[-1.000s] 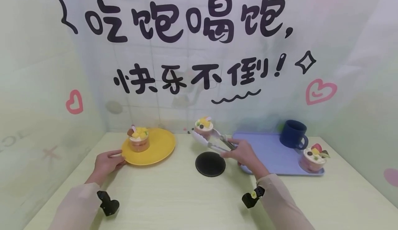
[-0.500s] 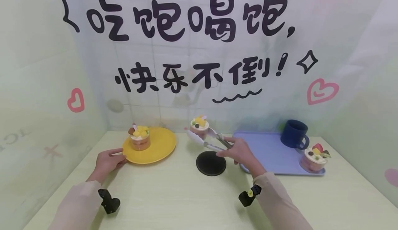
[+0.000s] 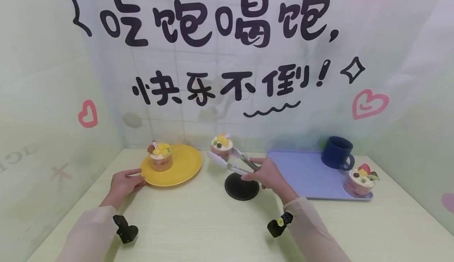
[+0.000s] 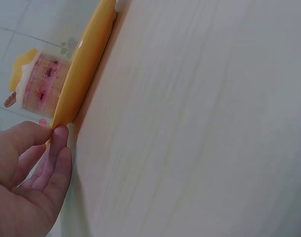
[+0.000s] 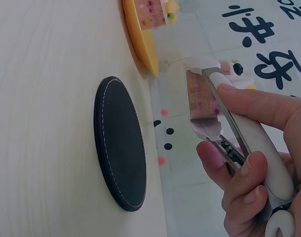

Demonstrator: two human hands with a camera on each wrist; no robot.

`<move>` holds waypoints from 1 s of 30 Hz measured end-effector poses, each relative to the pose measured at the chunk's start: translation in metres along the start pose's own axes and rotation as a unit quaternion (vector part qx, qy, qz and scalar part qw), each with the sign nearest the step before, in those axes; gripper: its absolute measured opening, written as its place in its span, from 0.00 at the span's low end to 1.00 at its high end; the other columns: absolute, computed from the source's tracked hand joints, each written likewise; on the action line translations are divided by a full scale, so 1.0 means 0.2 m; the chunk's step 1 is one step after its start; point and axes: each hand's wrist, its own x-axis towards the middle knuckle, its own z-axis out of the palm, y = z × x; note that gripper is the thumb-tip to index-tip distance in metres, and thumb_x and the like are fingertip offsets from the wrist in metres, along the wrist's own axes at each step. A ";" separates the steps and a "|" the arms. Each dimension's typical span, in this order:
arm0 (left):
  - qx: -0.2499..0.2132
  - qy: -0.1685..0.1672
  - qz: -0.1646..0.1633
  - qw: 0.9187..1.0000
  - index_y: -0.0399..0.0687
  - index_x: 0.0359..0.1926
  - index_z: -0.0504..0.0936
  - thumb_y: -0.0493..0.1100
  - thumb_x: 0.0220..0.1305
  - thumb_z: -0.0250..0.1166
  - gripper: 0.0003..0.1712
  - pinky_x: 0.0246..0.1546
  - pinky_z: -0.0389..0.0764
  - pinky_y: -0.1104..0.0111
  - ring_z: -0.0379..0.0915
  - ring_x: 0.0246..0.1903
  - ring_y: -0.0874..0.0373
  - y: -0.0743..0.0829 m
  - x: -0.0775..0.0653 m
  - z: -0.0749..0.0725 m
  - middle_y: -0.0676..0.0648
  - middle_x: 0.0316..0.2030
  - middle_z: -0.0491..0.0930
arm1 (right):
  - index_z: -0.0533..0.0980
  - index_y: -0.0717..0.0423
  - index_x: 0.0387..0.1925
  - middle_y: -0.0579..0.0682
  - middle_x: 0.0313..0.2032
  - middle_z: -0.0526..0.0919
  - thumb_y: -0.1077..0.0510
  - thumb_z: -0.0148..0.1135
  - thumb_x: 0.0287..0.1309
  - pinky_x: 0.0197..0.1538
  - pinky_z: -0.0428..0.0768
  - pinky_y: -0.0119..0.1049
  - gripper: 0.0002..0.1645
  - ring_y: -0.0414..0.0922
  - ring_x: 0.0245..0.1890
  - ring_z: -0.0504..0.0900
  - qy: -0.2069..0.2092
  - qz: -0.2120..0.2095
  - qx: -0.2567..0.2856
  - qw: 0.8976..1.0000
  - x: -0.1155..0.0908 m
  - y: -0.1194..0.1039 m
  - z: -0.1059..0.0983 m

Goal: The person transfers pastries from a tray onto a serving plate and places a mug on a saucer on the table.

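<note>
My left hand [image 3: 124,184] pinches the near-left rim of a yellow plate [image 3: 188,163] between thumb and fingers. On that plate stands a clear dessert cup [image 3: 161,162] of layered cake, topped with cream and yellow fruit. My right hand [image 3: 271,177] grips a pair of tongs [image 3: 234,169] with pale tips. Between the tips hangs a second dessert cup [image 3: 221,152], upright, held above the table behind the black coaster. In the right wrist view the tongs' tips clasp this cup [image 5: 202,96] from both sides, with several fingers curled round the handles.
A round black coaster [image 3: 242,186] lies at the middle of the table [image 3: 198,222]. To the right is a lilac tray [image 3: 301,175] with a dark blue mug [image 3: 337,151] and another dessert cup [image 3: 359,185]. A printed backdrop [image 3: 220,61] rises behind the table.
My right hand has carried the tongs and the dessert cup to the left, toward the yellow plate. My left hand keeps its hold on the plate's rim.
</note>
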 end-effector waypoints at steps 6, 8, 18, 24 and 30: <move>0.010 0.001 0.005 1.000 0.23 0.61 0.60 0.33 0.59 0.58 0.31 0.30 0.81 0.72 0.79 0.25 0.62 0.01 -0.02 0.00 0.46 0.29 0.81 | 0.71 0.49 0.59 0.56 0.28 0.76 0.53 0.76 0.36 0.09 0.66 0.30 0.43 0.41 0.07 0.61 -0.006 -0.008 -0.003 1.000 0.00 -0.02 0.02; 0.010 0.001 0.006 1.000 0.23 0.61 0.60 0.33 0.59 0.58 0.31 0.30 0.81 0.72 0.79 0.25 0.63 0.01 -0.01 0.00 0.46 0.29 0.81 | 0.71 0.49 0.59 0.55 0.26 0.76 0.53 0.76 0.36 0.09 0.65 0.30 0.43 0.41 0.07 0.61 -0.010 -0.010 0.001 1.000 0.00 -0.02 0.03; 0.011 0.003 0.004 1.000 0.24 0.61 0.60 0.34 0.59 0.58 0.31 0.30 0.81 0.72 0.79 0.26 0.62 0.00 0.00 0.00 0.46 0.30 0.81 | 0.70 0.49 0.60 0.58 0.32 0.77 0.51 0.76 0.36 0.09 0.67 0.30 0.44 0.41 0.06 0.62 -0.022 -0.017 -0.005 1.000 0.00 -0.04 0.08; 0.015 0.004 0.004 1.000 0.24 0.61 0.61 0.34 0.59 0.58 0.31 0.30 0.81 0.72 0.79 0.26 0.62 -0.01 0.00 0.01 0.44 0.31 0.81 | 0.71 0.49 0.59 0.58 0.34 0.77 0.51 0.75 0.36 0.09 0.68 0.31 0.43 0.42 0.06 0.63 -0.022 -0.024 -0.012 0.999 -0.01 -0.06 0.10; 0.008 0.005 0.002 1.000 0.24 0.61 0.61 0.34 0.60 0.57 0.30 0.31 0.81 0.72 0.79 0.26 0.63 -0.01 0.00 0.01 0.45 0.30 0.81 | 0.71 0.49 0.59 0.55 0.31 0.78 0.52 0.75 0.37 0.09 0.68 0.31 0.42 0.41 0.07 0.63 -0.034 -0.035 -0.001 0.999 -0.01 -0.08 0.13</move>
